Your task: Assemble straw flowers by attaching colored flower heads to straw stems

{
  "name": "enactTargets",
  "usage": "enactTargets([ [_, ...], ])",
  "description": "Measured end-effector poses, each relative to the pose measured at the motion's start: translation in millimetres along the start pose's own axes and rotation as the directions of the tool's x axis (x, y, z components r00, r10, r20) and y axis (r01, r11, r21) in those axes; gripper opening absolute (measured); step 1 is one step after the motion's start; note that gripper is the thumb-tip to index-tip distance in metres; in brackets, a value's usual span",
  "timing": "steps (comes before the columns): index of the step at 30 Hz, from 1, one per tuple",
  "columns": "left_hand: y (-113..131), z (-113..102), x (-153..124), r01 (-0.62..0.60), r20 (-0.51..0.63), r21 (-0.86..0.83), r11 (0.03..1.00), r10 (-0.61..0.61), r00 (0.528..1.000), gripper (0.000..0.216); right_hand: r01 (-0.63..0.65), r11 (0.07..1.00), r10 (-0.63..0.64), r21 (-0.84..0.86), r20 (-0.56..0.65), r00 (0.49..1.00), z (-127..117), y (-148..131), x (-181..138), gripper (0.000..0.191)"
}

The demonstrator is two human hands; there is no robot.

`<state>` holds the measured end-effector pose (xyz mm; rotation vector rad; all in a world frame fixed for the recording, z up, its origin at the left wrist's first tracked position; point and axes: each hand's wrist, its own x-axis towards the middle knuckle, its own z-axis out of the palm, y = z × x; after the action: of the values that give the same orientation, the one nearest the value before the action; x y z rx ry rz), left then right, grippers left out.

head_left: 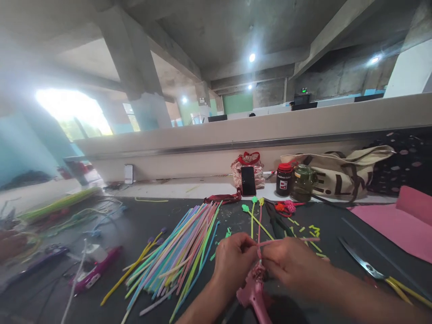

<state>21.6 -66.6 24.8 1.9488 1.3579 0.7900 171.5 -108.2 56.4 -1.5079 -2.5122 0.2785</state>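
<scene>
My left hand (pixel 233 262) and my right hand (pixel 292 263) meet low in the middle of the view, both pinched on a pink pipe cleaner (pixel 270 243) that runs across between the fingertips. Below the fingers the pipe cleaner twists into a small pink knot (pixel 259 271). A pink glue gun (pixel 254 297) lies on the dark tabletop (pixel 141 225) just under my hands. A fanned pile of coloured pipe cleaners (pixel 182 252) lies to the left of my left hand.
Finished pipe-cleaner flowers (pixel 258 213) and green scraps (pixel 313 231) lie beyond my hands. Scissors (pixel 371 270) and pink felt (pixel 398 225) are at right. A phone (pixel 248 181), two jars (pixel 293 181) and a tote bag (pixel 340 173) stand at the back. Another glue gun (pixel 91 272) is at left.
</scene>
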Motion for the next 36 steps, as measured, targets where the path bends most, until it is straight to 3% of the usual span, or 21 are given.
enactTargets([
  [8, 12, 1, 7, -0.042, 0.058, 0.024, 0.999, 0.041, 0.997, 0.02, 0.032, 0.991, -0.036, -0.13, -0.025, 0.999, -3, 12, -8, 0.021],
  [14, 24, 16, 5, -0.101, 0.19, 0.067, 0.993, 0.087, 0.978, 0.017, -0.009, 0.981, 0.002, -0.194, -0.036, 0.999, -28, 24, -14, 0.025],
  [16, 24, 19, 2, -0.12, 0.261, 0.011, 0.993, 0.113, 0.959, 0.018, -0.051, 0.995, 0.051, -0.087, -0.007, 0.999, -34, 32, -13, 0.023],
  [18, 22, 22, -2, -0.1, 0.329, -0.087, 0.991, 0.124, 0.936, 0.017, -0.116, 0.984, 0.105, 0.136, 0.091, 0.99, -35, 43, -12, 0.021],
  [21, 17, 23, -5, -0.012, 0.374, -0.273, 0.962, 0.117, 0.92, 0.01, -0.266, 0.841, 0.147, 0.47, 0.274, 0.95, -27, 57, -11, 0.02],
  [23, 15, 22, -5, 0.06, 0.366, -0.377, 0.924, 0.09, 0.926, 0.006, -0.296, 0.761, 0.161, 0.576, 0.274, 0.948, -18, 62, -10, 0.02],
  [25, 15, 20, -4, 0.11, 0.342, -0.434, 0.894, 0.051, 0.938, 0.007, -0.267, 0.742, 0.176, 0.614, 0.205, 0.963, -8, 63, -9, 0.02],
  [29, 18, 16, 0, 0.163, 0.257, -0.459, 0.873, -0.045, 0.965, 0.007, -0.267, 0.792, 0.259, 0.55, 0.093, 0.961, 13, 54, -9, 0.031],
  [32, 17, 15, 4, 0.152, 0.18, -0.427, 0.891, -0.08, 0.98, 0.006, -0.206, 0.883, 0.231, 0.422, -0.007, 0.973, 23, 38, -13, 0.031],
  [36, 8, 17, 9, 0.021, 0.077, -0.192, 0.981, -0.006, 0.997, 0.009, -0.159, 0.974, 0.167, 0.159, -0.037, 0.985, 25, 18, -16, 0.03],
])
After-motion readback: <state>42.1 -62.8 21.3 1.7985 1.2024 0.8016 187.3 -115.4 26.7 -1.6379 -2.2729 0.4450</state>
